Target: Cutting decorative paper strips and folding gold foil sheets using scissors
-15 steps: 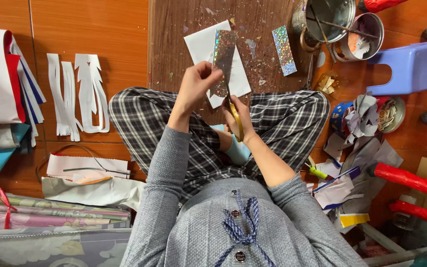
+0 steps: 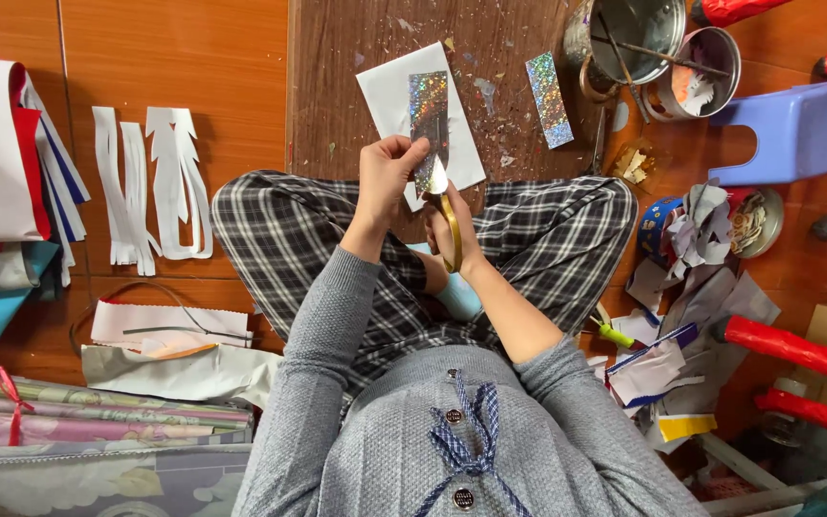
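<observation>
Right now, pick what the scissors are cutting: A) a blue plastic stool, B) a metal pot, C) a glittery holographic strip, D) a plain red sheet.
C: the left hand holds up a glittery holographic strip, and the yellow-handled scissors in the right hand meet its lower edge above the white sheet.
</observation>
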